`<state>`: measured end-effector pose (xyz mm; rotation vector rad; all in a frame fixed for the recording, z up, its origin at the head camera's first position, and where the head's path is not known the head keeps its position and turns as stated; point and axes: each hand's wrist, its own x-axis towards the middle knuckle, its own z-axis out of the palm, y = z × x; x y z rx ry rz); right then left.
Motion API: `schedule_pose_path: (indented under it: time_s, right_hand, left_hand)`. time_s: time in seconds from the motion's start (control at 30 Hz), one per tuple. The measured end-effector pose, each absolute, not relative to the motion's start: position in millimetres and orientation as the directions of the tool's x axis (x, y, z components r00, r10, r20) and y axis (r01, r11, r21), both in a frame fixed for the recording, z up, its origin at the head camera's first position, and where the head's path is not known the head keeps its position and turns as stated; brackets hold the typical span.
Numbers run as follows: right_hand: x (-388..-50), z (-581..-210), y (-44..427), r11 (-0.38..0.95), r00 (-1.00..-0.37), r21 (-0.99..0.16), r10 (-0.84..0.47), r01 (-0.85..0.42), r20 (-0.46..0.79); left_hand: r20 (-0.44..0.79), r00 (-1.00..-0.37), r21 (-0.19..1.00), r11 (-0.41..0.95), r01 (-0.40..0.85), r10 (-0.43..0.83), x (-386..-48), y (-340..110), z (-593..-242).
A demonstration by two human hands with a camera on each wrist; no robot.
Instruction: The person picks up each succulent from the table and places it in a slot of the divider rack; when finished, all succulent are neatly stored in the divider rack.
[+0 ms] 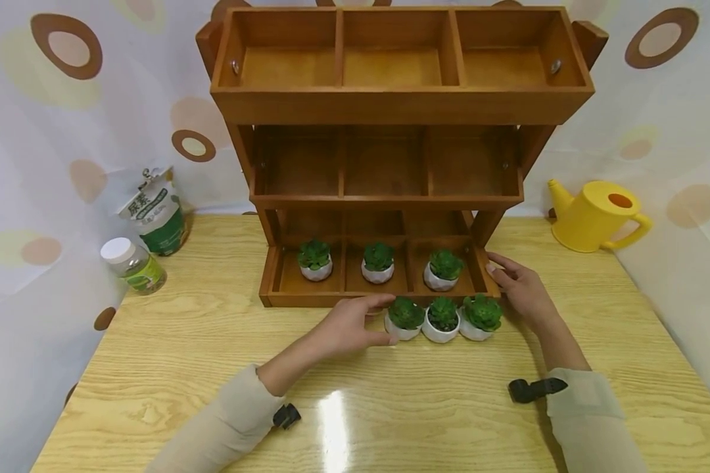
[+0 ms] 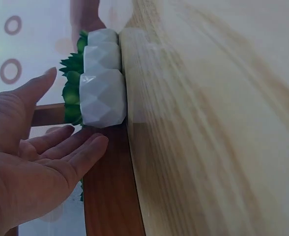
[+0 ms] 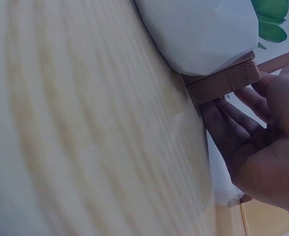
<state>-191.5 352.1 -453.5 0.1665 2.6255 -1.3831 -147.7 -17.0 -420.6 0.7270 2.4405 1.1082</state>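
Note:
Three white faceted pots with green succulents stand in a row on the table before the shelf: a left pot [image 1: 402,331], a middle pot [image 1: 440,332] and a right pot [image 1: 476,330]. Beside the left pot, my left hand [image 1: 355,323] has its thumb and fingers spread, with a gap to the pot in the left wrist view. My right hand [image 1: 526,295] touches the right end of the wooden shelf [image 1: 384,300] at its bottom tier, fingers extended along the side. Inside that tier sit three more potted succulents, one per compartment: left [image 1: 315,270], middle [image 1: 377,273], right [image 1: 440,280].
The shelf's middle tier [image 1: 384,200] and top tier [image 1: 402,107] overhang the bottom one. At the left stand a white-lidded jar [image 1: 133,266] and a green-and-white pouch [image 1: 156,217]. A yellow watering can [image 1: 594,217] is at the right, near the wall covering.

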Motion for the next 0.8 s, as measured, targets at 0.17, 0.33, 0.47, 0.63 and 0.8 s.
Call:
schedule_pose_path:
  time_s: [0.17, 0.33, 0.47, 0.63, 0.8]
  right_hand:
    - [-193, -455, 353, 0.560, -0.980, -0.810, 0.019, 0.176, -0.199]
    - [-192, -455, 352, 0.536, -0.980, -0.826, 0.015, 0.175, -0.197]
    - [-190, -453, 351, 0.529, -0.979, -0.829, 0.016, 0.180, -0.203]
    - [-190, -451, 351, 0.553, -0.979, -0.812, 0.031, 0.186, -0.203]
    - [-191, -453, 353, 0.545, -0.980, -0.820, 0.019, 0.175, -0.196]
  left_hand:
    - [-0.121, -0.809, 0.786, 0.554, 0.276, 0.575, -151, -15, -424]
    - [-0.144, -0.814, 0.810, 0.539, 0.229, 0.562, -155, -13, -426]
    - [-0.164, -0.808, 0.800, 0.556, 0.226, 0.565, -157, -11, -428]
    - [-0.160, -0.798, 0.764, 0.585, 0.272, 0.581, -158, -8, -428]
    - [-0.136, -0.802, 0.744, 0.594, 0.304, 0.582, -158, -6, -427]
